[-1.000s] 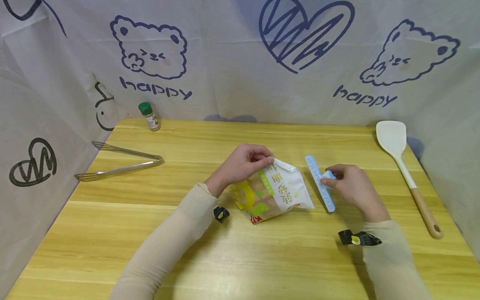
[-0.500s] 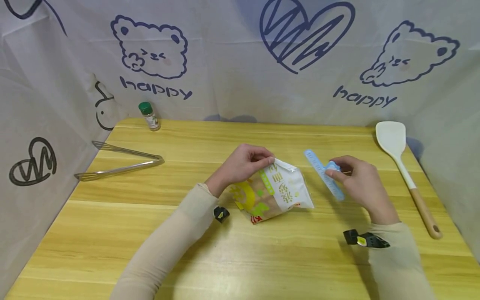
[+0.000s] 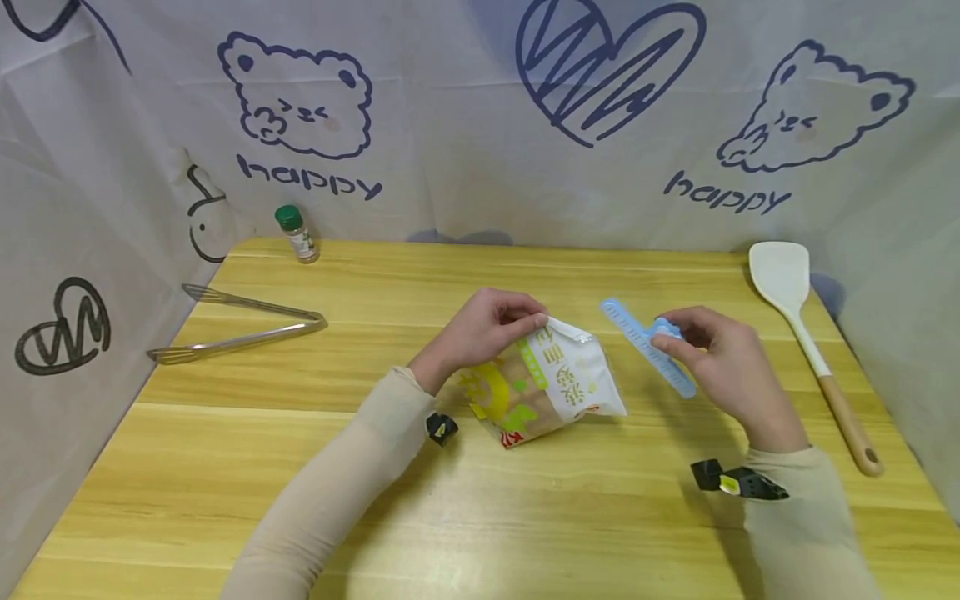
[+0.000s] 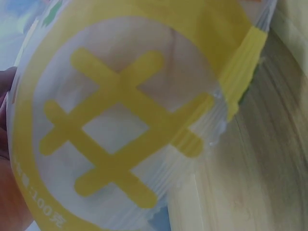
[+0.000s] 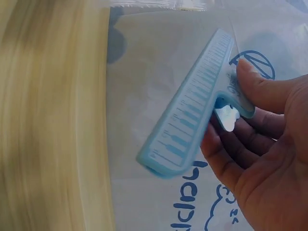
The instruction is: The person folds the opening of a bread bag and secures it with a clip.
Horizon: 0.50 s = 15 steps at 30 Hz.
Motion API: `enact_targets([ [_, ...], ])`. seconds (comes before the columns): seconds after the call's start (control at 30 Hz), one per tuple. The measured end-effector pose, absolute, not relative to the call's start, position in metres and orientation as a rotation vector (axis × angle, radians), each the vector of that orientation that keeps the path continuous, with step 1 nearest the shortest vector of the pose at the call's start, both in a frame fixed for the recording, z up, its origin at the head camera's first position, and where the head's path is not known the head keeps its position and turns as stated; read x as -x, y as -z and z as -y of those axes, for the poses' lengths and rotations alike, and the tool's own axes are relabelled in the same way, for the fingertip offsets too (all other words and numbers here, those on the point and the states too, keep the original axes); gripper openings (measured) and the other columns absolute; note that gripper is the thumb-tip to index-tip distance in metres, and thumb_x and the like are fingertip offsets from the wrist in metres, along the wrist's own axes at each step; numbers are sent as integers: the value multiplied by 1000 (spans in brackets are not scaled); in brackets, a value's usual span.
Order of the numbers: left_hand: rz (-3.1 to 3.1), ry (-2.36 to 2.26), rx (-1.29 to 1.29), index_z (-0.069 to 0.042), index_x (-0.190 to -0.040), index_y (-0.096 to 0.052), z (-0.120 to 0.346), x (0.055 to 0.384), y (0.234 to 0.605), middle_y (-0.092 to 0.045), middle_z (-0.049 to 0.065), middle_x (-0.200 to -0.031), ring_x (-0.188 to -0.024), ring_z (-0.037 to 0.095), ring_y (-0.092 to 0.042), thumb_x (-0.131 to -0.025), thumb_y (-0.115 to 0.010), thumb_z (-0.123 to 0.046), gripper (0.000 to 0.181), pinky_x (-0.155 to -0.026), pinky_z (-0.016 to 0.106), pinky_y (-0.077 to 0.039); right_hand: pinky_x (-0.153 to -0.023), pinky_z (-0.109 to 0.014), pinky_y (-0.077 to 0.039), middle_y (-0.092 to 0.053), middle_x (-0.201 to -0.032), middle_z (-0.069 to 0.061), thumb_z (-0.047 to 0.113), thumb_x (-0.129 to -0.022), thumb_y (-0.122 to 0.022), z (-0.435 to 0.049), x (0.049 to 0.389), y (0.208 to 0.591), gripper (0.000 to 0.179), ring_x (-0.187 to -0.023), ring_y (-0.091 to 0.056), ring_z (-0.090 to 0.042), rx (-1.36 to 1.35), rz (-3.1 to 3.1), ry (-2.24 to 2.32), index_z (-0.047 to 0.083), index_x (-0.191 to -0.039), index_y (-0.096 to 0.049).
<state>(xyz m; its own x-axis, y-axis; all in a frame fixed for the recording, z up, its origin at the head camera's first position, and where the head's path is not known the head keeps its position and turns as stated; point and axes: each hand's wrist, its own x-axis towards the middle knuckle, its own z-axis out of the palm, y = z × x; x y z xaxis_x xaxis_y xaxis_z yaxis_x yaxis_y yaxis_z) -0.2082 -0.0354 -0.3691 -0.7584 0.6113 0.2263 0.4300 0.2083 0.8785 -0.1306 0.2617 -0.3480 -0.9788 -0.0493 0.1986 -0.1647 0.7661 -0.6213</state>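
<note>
A plastic bread bag (image 3: 536, 383) with yellow and green print is tilted up from the wooden table, in the middle of the head view. My left hand (image 3: 491, 329) pinches its upper edge, where the white end is folded over. The left wrist view is mostly filled by the bag's clear yellow-printed face (image 4: 120, 120). To the right of the bag, my right hand (image 3: 727, 367) holds a long light-blue bag clip (image 3: 648, 346) by its handle. In the right wrist view, the clip (image 5: 192, 110) shows piano-key markings, with the thumb and fingers on its two handle halves.
Metal tongs (image 3: 247, 337) lie spread at the left of the table (image 3: 480, 517). A green-capped seasoning jar (image 3: 297, 235) stands at the back left. Along the right edge lies a white spatula (image 3: 813, 350) with a wooden handle. Printed cloth (image 3: 450, 125) walls off the back and sides.
My right hand has lifted the bag clip and shifted slightly right, with the clip turned more diagonal. The left hand and the bread bag have stayed in place.
</note>
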Motion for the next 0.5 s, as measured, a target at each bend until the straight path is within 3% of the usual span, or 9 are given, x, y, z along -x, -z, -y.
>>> enact_targets([
  [0.5, -2299, -1599, -1001, 2, -106, -72, 36, 207, 369, -72, 4, -92, -76, 14, -67, -98, -62, -10, 17, -70, 29, -54, -53, -25, -38, -62, -77, -3, 11, -89, -75, -249, 126, 354, 9, -67, -50, -17, -357, 2612, -1054, 6, -93, -68],
])
